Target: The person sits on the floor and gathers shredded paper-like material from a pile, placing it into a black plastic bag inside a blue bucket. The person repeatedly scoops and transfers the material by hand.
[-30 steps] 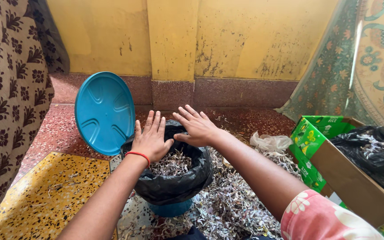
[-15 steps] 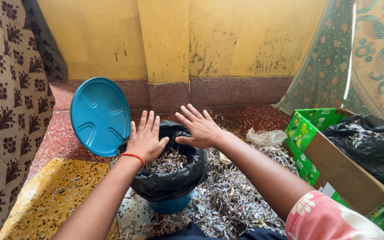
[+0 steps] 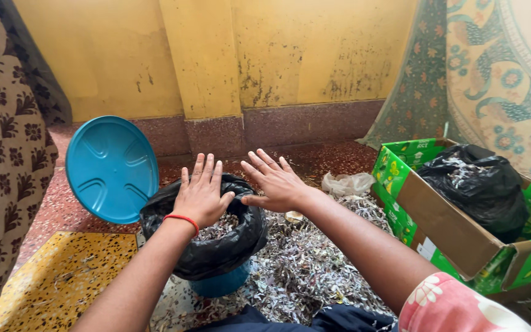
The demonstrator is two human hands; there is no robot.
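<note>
Under the spread fingers point(image 3: 207, 169) of the left hand point(image 3: 201, 197) sits a small blue plastic bin lined with a black plastic bag point(image 3: 216, 246), its mouth showing a heap of pale shredded scraps point(image 3: 219, 227). That hand lies flat over the near rim, fingers apart and gripping nothing; a thin red band circles its wrist. The right hand point(image 3: 278, 184) hovers just beyond the bag's far edge, palm down, fingers likewise fanned and empty. The step looks like pressing down or levelling the shreds in the bag, and the next move would call for both palms to bear evenly without dragging the liner off the rim. Left of the fingers a round blue plastic lid point(image 3: 110, 169) leans upright; right of them, more shreds cover the floor point(image 3: 302, 264).
</note>
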